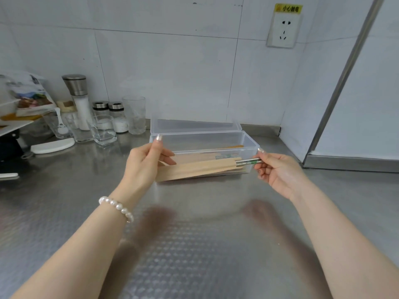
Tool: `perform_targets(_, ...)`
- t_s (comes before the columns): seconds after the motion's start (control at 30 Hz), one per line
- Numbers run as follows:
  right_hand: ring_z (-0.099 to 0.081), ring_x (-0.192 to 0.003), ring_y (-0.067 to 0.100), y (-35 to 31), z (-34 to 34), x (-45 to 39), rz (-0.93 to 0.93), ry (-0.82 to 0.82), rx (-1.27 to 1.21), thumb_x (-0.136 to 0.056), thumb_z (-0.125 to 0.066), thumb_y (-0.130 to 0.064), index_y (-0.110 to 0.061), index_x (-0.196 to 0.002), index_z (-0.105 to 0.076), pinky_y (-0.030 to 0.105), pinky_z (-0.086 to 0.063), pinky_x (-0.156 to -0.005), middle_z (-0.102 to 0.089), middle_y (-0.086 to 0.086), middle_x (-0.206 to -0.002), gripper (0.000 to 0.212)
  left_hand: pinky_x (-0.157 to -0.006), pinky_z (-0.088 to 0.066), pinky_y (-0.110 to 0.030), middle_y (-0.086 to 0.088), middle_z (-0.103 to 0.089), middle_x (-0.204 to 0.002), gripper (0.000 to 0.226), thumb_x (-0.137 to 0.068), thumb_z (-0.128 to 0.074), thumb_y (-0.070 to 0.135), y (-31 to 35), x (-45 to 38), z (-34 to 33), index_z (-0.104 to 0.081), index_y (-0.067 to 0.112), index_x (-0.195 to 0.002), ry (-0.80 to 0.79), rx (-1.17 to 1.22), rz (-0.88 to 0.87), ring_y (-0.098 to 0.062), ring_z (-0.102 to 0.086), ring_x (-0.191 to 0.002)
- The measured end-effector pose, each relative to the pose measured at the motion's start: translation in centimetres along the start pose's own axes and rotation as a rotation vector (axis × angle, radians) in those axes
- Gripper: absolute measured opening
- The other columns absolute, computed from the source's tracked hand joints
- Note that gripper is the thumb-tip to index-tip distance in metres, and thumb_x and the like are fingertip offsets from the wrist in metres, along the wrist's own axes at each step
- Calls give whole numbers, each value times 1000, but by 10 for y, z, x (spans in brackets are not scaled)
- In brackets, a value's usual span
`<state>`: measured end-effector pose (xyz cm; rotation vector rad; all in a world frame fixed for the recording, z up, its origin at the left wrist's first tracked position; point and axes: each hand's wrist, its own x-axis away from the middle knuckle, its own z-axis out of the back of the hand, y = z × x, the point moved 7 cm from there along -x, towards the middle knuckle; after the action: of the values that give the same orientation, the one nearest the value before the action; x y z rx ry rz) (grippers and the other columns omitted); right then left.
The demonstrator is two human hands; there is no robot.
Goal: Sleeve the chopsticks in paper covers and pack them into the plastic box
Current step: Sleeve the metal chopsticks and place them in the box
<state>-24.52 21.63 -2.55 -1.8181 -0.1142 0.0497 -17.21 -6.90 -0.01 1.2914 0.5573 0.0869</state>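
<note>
Two bare forearms reach forward over a brushed stainless-steel surface [64, 212]. The left hand [144, 162], with a white pearl bracelet [116, 207] on its wrist, pinches the left end of a long tan paper cover [194, 168] between thumb and fingers, while its index finger points up against the near left corner of a clear rectangular plastic box [248, 143]. The right hand [278, 169] pinches the outer end of a pair of silver metal chopsticks with green bands [249, 162]; their other end sits inside the open right mouth of the paper cover. The cover and chopsticks are held level just in front of the box's near wall, above the surface.

The box stands open, its hinged transparent lid [194, 126] tilted back toward the white tiled wall [162, 61]. Inside it lie more tan sleeves, and one shows a metal chopstick end with a green band.

At the far left of the surface stand a tall steel-capped salt grinder [78, 100], two small steel-lidded shaker jars [110, 113], a tall clear drinking glass [134, 114] and a short square glass tumbler [103, 130]. A white wall socket with a yellow warning label [284, 29] is fixed to the wall at upper right.
</note>
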Motion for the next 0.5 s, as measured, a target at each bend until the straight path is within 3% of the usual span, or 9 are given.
perform_targets(0.13, -49, -37, 9, 9, -6, -1, -18, 2, 33, -91, -54, -15, -2, -75, -64, 16, -42, -39, -59, 5, -48, 22, -64, -43, -27, -8, -70, -65, 64, -95, -26, 51, -10, 6, -16, -67, 7, -75, -88, 242, 163, -15, -58, -60)
perform_targets(0.27, -48, -35, 9, 14, -9, -2, 65, 111, 242, -93, -53, -16, -4, -80, -65, 17, -39, -39, -60, 4, -46, 22, -72, -43, -34, -11, -69, -70, 69, -93, -22, 56, -14, 6, -21, -67, 7, -75, -120, 323, 212, -20, -57, -64)
perform_targets(0.4, -43, -33, 9, 12, -13, -1, 142, 183, 216, -96, -47, -15, -6, -81, -64, 17, -33, -37, -54, 3, -44, 24, -68, -44, -31, -12, -69, -71, 68, -94, -23, 54, -11, 8, -20, -66, 6, -74, -107, 325, 189, -20, -58, -65)
perform_targets(0.5, -41, -39, 11, 3, -11, 1, 147, 172, 68, -95, -48, -13, -4, -77, -63, 18, -32, -39, -52, 2, -44, 25, -67, -45, -29, -11, -69, -73, 61, -98, -24, 41, -2, 7, -11, -65, 4, -73, 12, 360, 74, -18, -61, -66)
